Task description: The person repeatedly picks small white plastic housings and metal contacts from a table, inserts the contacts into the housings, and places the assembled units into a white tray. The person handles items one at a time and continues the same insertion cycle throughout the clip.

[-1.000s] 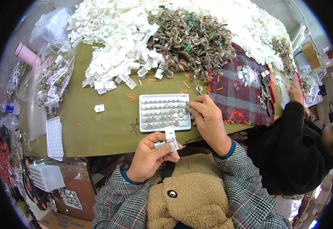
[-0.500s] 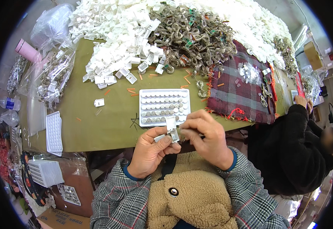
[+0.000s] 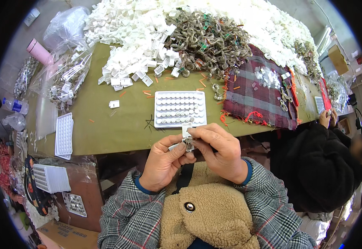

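Left hand (image 3: 164,161) pinching small hinged white plastic case (image 3: 186,130), right hand (image 3: 221,150) fingertips narrowed against it (grip hidden, can't tell), disc tray (image 3: 164,125) just beyond both on tabletop (image 3: 119,133); likely a fitting step, calling for steady left hold, light right press.

Passable gap over green tabletop (image 3: 106,130) at centre left, white tray (image 3: 172,125) blocking centre, white casings (image 3: 131,52) and tangled loops (image 3: 208,37) barring upper centre.

Tray (image 3: 168,125) left of cloth (image 3: 247,94)
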`<state>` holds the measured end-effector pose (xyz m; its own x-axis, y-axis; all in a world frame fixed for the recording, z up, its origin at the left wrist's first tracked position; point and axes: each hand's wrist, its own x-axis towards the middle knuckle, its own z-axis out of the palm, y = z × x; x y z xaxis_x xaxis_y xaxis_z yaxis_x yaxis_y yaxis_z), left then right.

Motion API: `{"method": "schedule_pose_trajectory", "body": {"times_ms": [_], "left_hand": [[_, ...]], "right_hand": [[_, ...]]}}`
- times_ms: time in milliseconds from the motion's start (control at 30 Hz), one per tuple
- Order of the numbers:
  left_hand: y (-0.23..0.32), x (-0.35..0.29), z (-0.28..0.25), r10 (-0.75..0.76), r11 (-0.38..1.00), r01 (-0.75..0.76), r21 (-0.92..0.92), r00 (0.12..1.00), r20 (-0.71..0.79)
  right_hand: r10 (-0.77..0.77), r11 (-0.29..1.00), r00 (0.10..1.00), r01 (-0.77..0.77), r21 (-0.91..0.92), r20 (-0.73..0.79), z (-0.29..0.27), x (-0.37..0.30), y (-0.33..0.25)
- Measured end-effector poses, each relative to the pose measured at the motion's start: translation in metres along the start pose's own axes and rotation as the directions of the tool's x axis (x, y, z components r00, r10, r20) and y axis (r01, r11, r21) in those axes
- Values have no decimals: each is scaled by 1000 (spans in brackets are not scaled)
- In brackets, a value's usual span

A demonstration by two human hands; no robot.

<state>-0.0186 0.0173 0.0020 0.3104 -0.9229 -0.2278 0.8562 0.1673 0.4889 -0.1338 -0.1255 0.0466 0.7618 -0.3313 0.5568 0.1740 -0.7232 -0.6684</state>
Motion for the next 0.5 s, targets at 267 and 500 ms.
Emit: {"method": "schedule_pose_trajectory", "body": {"times_ms": [267, 500], "left_hand": [[10, 5, 2, 18, 972, 18, 233, 988, -150], [18, 18, -1, -24, 957, 56, 284, 993, -115]], "right_hand": [[-168, 979, 985, 162, -124, -42, 5, 1, 24], [226, 958, 969, -240, -157, -102, 5, 19, 68]]}}
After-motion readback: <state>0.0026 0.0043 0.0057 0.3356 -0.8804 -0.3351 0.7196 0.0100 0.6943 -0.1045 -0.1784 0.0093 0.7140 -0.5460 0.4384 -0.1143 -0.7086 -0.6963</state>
